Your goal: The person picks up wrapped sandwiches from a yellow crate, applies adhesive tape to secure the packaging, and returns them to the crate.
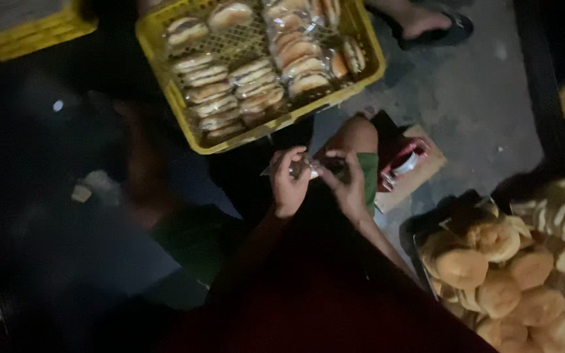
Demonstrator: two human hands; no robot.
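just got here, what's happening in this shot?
A person's left hand and right hand meet over a small clear plastic bag, pinching it with the fingers; what's inside is too dark to tell. Ahead sits a yellow crate lined with rows of bagged buns. To the right, a heap of loose unbagged buns. Someone else's sandalled foot shows at the top.

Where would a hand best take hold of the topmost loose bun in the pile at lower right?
Probably from above, fingers spread over the domed crown of the bun and closing on its rounded sides. It sits on top of the pile, with other buns packed below and beside it, so only its upper half is free. Both the left hand and right hand are busy with a small clear wrapper.
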